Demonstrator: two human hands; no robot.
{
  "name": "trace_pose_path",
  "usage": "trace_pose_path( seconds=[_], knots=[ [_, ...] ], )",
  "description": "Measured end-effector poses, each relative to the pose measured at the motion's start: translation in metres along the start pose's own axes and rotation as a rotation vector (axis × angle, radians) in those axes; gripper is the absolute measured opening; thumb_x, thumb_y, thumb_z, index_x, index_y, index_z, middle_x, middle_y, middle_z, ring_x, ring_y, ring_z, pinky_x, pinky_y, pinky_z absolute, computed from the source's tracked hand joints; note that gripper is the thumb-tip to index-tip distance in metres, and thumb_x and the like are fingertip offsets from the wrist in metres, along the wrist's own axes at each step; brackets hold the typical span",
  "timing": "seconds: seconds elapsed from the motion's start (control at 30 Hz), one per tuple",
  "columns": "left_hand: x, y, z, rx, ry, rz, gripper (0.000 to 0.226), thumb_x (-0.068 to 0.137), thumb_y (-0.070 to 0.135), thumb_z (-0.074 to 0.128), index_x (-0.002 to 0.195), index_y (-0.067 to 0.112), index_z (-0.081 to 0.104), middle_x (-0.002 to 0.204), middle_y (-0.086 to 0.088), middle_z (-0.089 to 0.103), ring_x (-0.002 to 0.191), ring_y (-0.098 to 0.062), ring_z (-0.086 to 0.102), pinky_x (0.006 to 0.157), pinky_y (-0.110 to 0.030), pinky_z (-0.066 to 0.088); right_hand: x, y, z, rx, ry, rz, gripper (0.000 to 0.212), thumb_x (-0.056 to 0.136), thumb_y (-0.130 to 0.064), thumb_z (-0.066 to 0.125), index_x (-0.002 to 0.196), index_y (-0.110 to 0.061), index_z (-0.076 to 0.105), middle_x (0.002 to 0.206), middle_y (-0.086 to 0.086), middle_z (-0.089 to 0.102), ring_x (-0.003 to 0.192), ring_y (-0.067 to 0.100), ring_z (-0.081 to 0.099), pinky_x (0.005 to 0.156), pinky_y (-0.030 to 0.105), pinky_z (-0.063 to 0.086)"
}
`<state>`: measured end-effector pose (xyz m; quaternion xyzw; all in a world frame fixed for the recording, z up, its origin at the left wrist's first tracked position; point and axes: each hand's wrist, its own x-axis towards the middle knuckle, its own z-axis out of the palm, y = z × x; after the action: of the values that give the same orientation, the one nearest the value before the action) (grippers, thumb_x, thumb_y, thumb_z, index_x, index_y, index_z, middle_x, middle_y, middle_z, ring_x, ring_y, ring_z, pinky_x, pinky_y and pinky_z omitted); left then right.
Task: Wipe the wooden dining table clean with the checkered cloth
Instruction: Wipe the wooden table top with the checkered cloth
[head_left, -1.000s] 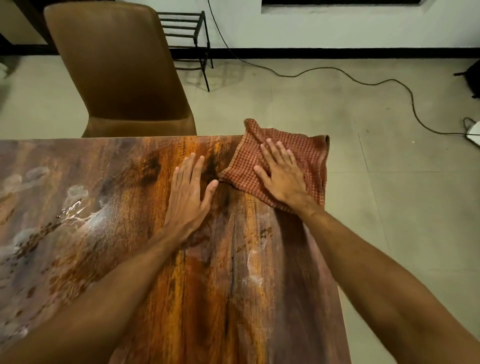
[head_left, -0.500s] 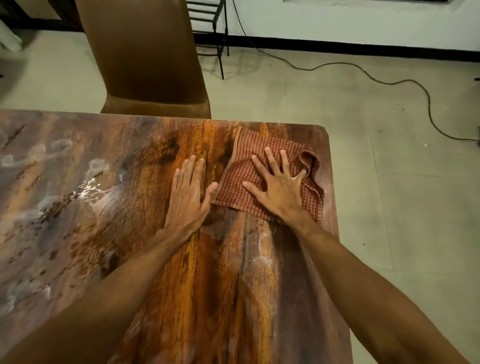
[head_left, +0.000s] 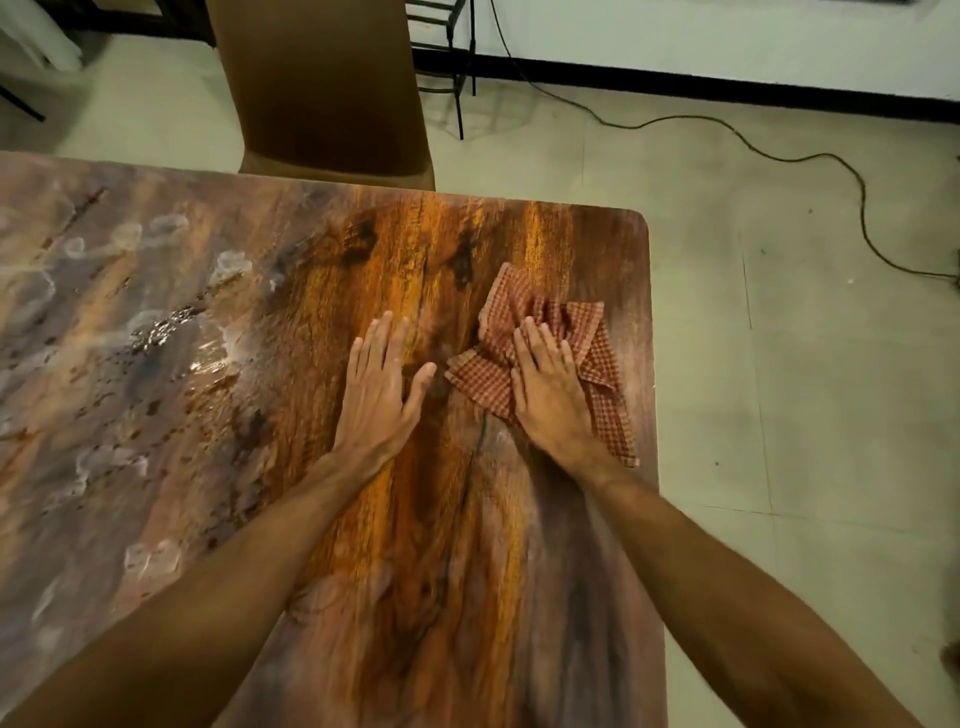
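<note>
The wooden table (head_left: 467, 545) fills most of the view, and its far right corner is round. The checkered cloth (head_left: 545, 358) is red and white, and it lies bunched up on the table near the right edge, a little way back from that corner. The right hand (head_left: 550, 389) lies flat on top of the cloth and presses it down on the wood. Its fingers (head_left: 535, 338) are stretched out and close together, so the hand is open and is not gripping the cloth. Folds of cloth stick out past the fingertips and along the right side of the hand, and one long strip runs back beside the wrist. The left hand (head_left: 379, 384) lies flat on the bare wood just to the left of the cloth. It is open too, with the thumb pointing out toward the cloth, but it does not touch the cloth and it holds nothing. Both bare arms reach in from the bottom of the view. The left part of the table has pale smears (head_left: 156, 322) and a shiny wet patch. A brown chair (head_left: 322, 88) stands at the far side of the table. A black cord (head_left: 779, 156) snakes over the pale floor (head_left: 805, 389) on the right.
</note>
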<state>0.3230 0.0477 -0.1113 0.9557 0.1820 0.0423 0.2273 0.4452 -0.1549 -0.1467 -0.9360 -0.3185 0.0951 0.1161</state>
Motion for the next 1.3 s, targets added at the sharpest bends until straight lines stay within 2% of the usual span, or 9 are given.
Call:
trace_pose_path(
  seconds=[0.17,0.4,0.53,0.73,0.87,0.97,1.1,1.2,1.3],
  knots=[
    [-0.045,0.002,-0.005,0.005,-0.007,-0.023,0.066,0.106,0.051,0.031,0.16,0.017,0.014,0.169,-0.006,0.007,0.157,-0.018,0.003,0.124,-0.031,-0.009,-0.077,-0.015,0.021,-0.035,-0.081,-0.329,0.06,0.111,-0.043,0.027,0.165,-0.017,0.021,0.175,0.003,0.011,0.161,0.021,0.009,0.131,0.047,0.012],
    [-0.107,-0.012,-0.013,-0.021,-0.02,-0.047,0.068,0.105,0.053,0.029,0.16,0.016,0.016,0.169,-0.007,0.01,0.157,-0.02,0.005,0.127,-0.039,-0.001,-0.128,-0.018,0.025,-0.069,-0.055,0.024,0.071,0.103,-0.067,0.028,0.165,-0.034,0.018,0.175,0.002,-0.002,0.161,0.033,-0.005,0.127,0.06,-0.005],
    [-0.148,-0.023,-0.022,-0.075,-0.016,-0.054,0.068,0.103,0.053,0.03,0.16,0.017,0.018,0.169,-0.005,0.011,0.157,-0.018,0.004,0.127,-0.04,0.0,-0.192,-0.057,0.051,-0.113,-0.106,-0.208,0.063,0.106,-0.065,0.026,0.163,-0.037,0.025,0.175,-0.003,-0.003,0.161,0.031,0.0,0.123,0.069,0.013],
    [-0.213,-0.037,-0.03,-0.103,0.034,-0.109,0.064,0.105,0.045,0.04,0.158,0.014,0.023,0.168,-0.007,0.015,0.156,-0.021,0.009,0.127,-0.038,-0.002,-0.187,-0.091,0.046,0.004,-0.058,0.096,0.059,0.111,-0.048,0.029,0.166,-0.03,0.015,0.175,-0.001,0.0,0.161,0.029,-0.007,0.128,0.058,-0.006],
    [-0.253,-0.047,-0.032,-0.112,0.031,-0.112,0.065,0.104,0.047,0.038,0.159,0.015,0.022,0.168,-0.007,0.014,0.156,-0.018,0.008,0.127,-0.044,0.004,-0.22,-0.163,0.067,0.041,-0.141,-0.113,0.067,0.106,-0.02,0.043,0.166,-0.015,0.014,0.175,0.005,-0.001,0.161,0.028,-0.006,0.13,0.054,-0.001],
    [-0.272,-0.049,-0.036,-0.112,0.048,-0.108,0.065,0.104,0.049,0.035,0.159,0.018,0.021,0.168,-0.004,0.014,0.156,-0.014,0.007,0.127,-0.043,0.004,-0.274,-0.162,0.075,0.031,-0.183,-0.257,0.064,0.108,-0.035,0.039,0.166,-0.02,0.016,0.175,0.0,0.001,0.162,0.021,-0.003,0.13,0.054,0.006],
    [-0.294,-0.047,-0.037,-0.124,0.062,-0.114,0.065,0.104,0.049,0.035,0.159,0.016,0.02,0.168,-0.004,0.014,0.156,-0.015,0.008,0.127,-0.044,0.004,-0.296,-0.121,0.063,-0.03,-0.124,0.04,0.07,0.106,-0.063,0.03,0.166,-0.033,0.011,0.175,-0.002,-0.006,0.161,0.025,-0.01,0.128,0.055,-0.008],
    [-0.308,-0.04,-0.035,-0.101,0.055,-0.118,0.066,0.104,0.049,0.035,0.158,0.015,0.021,0.168,-0.006,0.015,0.156,-0.017,0.008,0.127,-0.046,0.002,-0.286,-0.143,0.067,-0.027,-0.121,0.092,0.063,0.109,-0.052,0.03,0.166,-0.033,0.01,0.175,0.001,-0.006,0.16,0.034,-0.012,0.126,0.063,-0.007],
    [-0.32,-0.031,-0.031,-0.09,0.019,-0.104,0.067,0.103,0.05,0.034,0.159,0.016,0.02,0.168,-0.007,0.013,0.156,-0.018,0.006,0.126,-0.033,-0.009,-0.306,-0.163,0.079,-0.012,-0.183,-0.153,0.061,0.109,-0.041,0.024,0.166,-0.033,0.005,0.175,-0.002,-0.008,0.16,0.03,-0.012,0.125,0.064,0.004]
  ],
)
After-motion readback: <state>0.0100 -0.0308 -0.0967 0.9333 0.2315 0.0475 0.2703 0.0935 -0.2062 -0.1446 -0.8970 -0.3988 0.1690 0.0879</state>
